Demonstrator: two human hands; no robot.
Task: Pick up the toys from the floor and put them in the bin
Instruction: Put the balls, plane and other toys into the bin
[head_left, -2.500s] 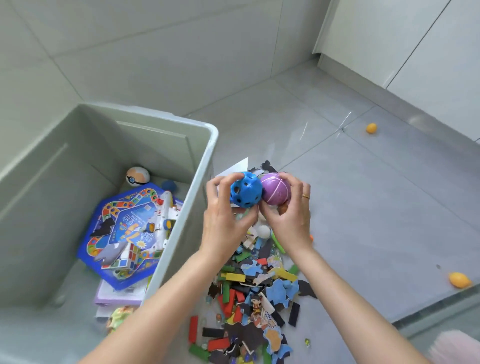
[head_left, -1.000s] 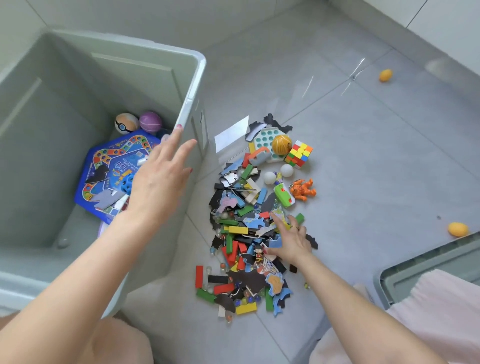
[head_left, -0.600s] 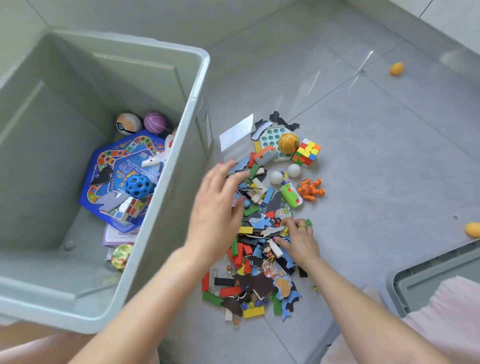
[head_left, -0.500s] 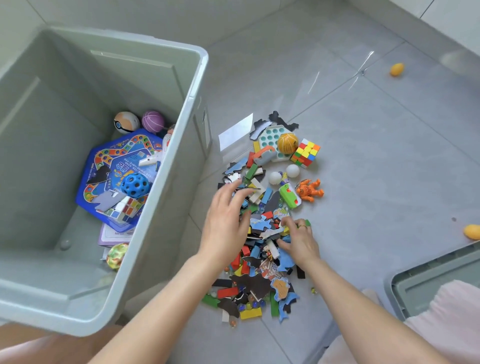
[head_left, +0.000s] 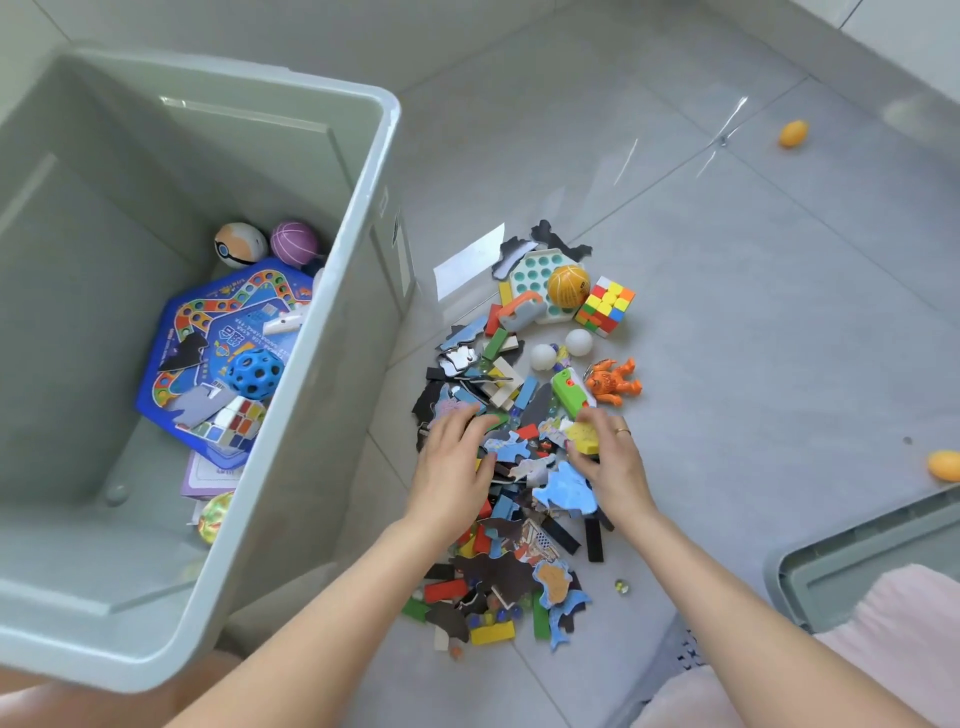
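Here, left hand (head_left: 451, 470) flat on puzzle pile (head_left: 511, 467), right hand (head_left: 613, 462) seemingly pinching yellow piece (head_left: 584, 435), bin (head_left: 332, 332) alongside.

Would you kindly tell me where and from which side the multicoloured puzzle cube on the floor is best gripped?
Grip the multicoloured puzzle cube across two opposite flat side faces, coming from above. It sits at the far right edge of the toy pile with bare grey floor tiles on its right, but the orange ball lies close against its left, so the near and far faces probably give the fingers more room.
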